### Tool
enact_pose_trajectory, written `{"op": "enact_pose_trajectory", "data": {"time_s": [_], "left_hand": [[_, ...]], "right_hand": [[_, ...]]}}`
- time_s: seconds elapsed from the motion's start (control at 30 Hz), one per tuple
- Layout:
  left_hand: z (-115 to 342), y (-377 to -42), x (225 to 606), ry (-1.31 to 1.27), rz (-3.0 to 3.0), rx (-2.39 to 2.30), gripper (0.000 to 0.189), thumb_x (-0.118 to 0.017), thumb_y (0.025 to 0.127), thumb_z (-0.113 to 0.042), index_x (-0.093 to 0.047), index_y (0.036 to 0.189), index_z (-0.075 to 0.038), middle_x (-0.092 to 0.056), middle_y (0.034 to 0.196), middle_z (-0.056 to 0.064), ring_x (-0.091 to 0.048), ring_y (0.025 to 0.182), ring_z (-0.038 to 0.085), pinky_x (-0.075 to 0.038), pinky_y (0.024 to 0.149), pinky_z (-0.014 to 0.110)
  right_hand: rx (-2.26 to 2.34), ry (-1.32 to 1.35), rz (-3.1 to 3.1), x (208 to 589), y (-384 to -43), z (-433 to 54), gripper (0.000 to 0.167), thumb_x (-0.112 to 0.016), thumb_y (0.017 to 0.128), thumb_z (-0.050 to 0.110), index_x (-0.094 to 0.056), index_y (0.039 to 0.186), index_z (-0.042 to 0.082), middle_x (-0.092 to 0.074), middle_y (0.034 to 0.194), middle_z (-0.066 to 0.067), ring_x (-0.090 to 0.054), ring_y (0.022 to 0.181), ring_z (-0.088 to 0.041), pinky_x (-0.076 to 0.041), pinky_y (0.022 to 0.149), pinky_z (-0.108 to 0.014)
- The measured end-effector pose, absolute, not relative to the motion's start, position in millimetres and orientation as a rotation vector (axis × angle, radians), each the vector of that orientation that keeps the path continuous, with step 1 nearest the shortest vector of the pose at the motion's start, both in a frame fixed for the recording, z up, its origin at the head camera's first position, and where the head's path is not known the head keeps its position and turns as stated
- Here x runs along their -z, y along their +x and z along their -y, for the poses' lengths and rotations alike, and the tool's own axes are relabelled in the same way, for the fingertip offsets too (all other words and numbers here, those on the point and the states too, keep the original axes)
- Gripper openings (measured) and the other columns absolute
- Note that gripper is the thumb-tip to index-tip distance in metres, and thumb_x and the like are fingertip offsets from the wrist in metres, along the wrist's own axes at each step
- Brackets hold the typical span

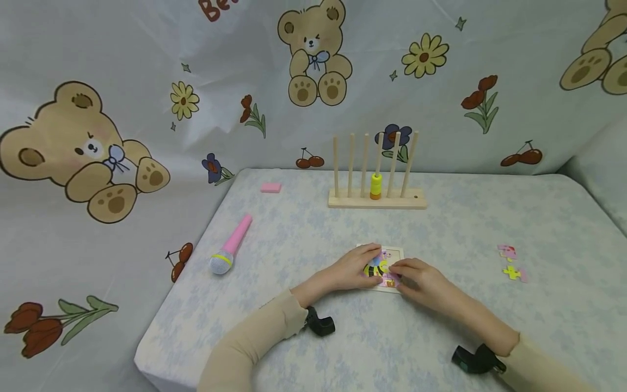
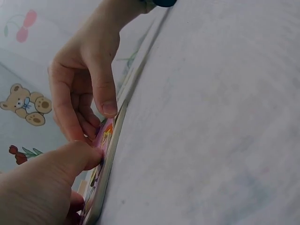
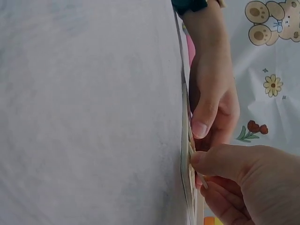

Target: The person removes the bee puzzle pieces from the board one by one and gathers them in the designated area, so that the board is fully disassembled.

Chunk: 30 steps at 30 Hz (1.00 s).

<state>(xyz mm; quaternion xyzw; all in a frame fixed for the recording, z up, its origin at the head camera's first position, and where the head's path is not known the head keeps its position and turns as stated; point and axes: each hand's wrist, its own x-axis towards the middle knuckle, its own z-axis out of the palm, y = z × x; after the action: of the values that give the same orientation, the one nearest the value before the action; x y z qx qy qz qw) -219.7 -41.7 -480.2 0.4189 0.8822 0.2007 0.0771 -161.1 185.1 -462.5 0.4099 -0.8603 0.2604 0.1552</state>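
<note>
A small jigsaw puzzle in a pale wooden frame (image 1: 379, 289) lies on the table, its picture showing a yellow-and-black striped bee on pink. My left hand (image 1: 354, 268) rests over the left part of the puzzle, thumb near the front and fingers toward the back. In the left wrist view that thumb (image 2: 89, 155) presses on the picture. From the right, my right hand (image 1: 427, 284) reaches over the frame. Its thumb and forefinger pinch a thin puzzle piece (image 3: 202, 179), seen edge-on in the right wrist view. The fingers hide the piece's printed face.
Loose puzzle pieces, one pink and red (image 1: 508, 251) and one yellow and pink (image 1: 512, 273), lie at the right. Behind the puzzle stands a wooden peg rack (image 1: 352, 201) with yellow and orange beads (image 1: 375, 185). A pink toy microphone (image 1: 237, 237) and pink block (image 1: 271, 188) lie left.
</note>
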Motion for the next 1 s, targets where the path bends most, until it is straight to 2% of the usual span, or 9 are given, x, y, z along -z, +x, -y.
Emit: {"op": "enact_pose_trajectory", "data": {"time_s": [0.27,0.47,0.53,0.63,0.73,0.8,0.9,1.0], "left_hand": [[40.4,-219.7,477.7,1.262,-2.641,-0.587,0.073,-0.060,0.091,-0.040,-0.033,0.145,0.000,-0.028,0.151,0.010,-0.024,0.138,0.018,-0.020,0.110,0.027],[42.6,-220.7,479.2,1.261,-2.621,-0.637,0.074,-0.059,0.090,-0.042,-0.032,0.145,0.000,-0.027,0.151,0.009,-0.022,0.138,0.017,-0.019,0.110,0.027],[45.9,-222.1,480.0,1.252,-2.625,-0.664,0.075,-0.059,0.090,-0.043,-0.032,0.146,-0.001,-0.026,0.152,0.008,-0.021,0.138,0.015,-0.019,0.110,0.026],[54.4,-223.5,480.0,1.218,-2.637,-0.715,0.077,-0.060,0.089,-0.043,-0.030,0.147,-0.002,-0.025,0.153,0.005,-0.019,0.139,0.013,-0.019,0.110,0.026],[65.4,-223.2,480.8,1.180,-2.649,-0.739,0.080,-0.062,0.088,-0.044,-0.028,0.148,-0.003,-0.023,0.153,0.004,-0.018,0.139,0.013,-0.020,0.110,0.028],[72.0,-222.4,482.5,1.163,-2.646,-0.748,0.082,-0.062,0.088,-0.045,-0.026,0.148,-0.002,-0.021,0.154,0.005,-0.017,0.140,0.014,-0.020,0.110,0.030],[78.8,-220.8,484.8,1.153,-2.640,-0.754,0.084,-0.061,0.088,-0.047,-0.023,0.149,-0.003,-0.019,0.154,0.006,-0.015,0.140,0.016,-0.021,0.110,0.031],[81.7,-219.1,484.7,1.145,-2.632,-0.774,0.085,-0.060,0.088,-0.049,-0.022,0.150,-0.003,-0.019,0.154,0.006,-0.015,0.140,0.015,-0.020,0.110,0.032]], "right_hand": [[-0.744,1.138,2.544,455.5,-160.7,-186.5,0.034,-0.077,0.073,0.001,-0.068,0.105,-0.004,-0.063,0.103,-0.014,-0.062,0.091,-0.026,-0.054,0.072,-0.038],[-0.868,1.059,2.552,439.7,-160.1,-205.1,0.038,-0.078,0.072,-0.001,-0.068,0.109,0.000,-0.064,0.106,-0.009,-0.064,0.089,-0.022,-0.054,0.070,-0.038],[-0.881,1.033,2.528,432.0,-159.7,-217.2,0.041,-0.078,0.070,-0.003,-0.068,0.110,0.003,-0.063,0.106,-0.007,-0.064,0.086,-0.020,-0.054,0.069,-0.033],[-0.856,0.967,2.522,423.3,-155.3,-241.6,0.046,-0.080,0.068,-0.004,-0.067,0.112,0.006,-0.063,0.108,-0.005,-0.064,0.085,-0.019,-0.051,0.072,-0.020],[-0.866,0.872,2.557,421.7,-146.3,-273.4,0.047,-0.080,0.069,-0.003,-0.067,0.113,0.008,-0.063,0.110,-0.002,-0.062,0.088,-0.010,-0.043,0.077,-0.008],[-0.899,0.790,2.602,424.6,-139.1,-297.1,0.046,-0.079,0.072,-0.001,-0.067,0.114,0.009,-0.063,0.112,0.004,-0.059,0.091,-0.001,-0.039,0.078,-0.005],[-0.950,0.648,2.691,431.4,-128.2,-329.1,0.042,-0.078,0.076,0.003,-0.066,0.115,0.009,-0.058,0.114,0.018,-0.053,0.093,0.011,-0.037,0.077,-0.003],[-0.947,0.519,2.782,438.4,-120.8,-351.6,0.038,-0.077,0.078,0.009,-0.066,0.115,0.008,-0.049,0.114,0.031,-0.047,0.092,0.018,-0.042,0.069,-0.007]]}}
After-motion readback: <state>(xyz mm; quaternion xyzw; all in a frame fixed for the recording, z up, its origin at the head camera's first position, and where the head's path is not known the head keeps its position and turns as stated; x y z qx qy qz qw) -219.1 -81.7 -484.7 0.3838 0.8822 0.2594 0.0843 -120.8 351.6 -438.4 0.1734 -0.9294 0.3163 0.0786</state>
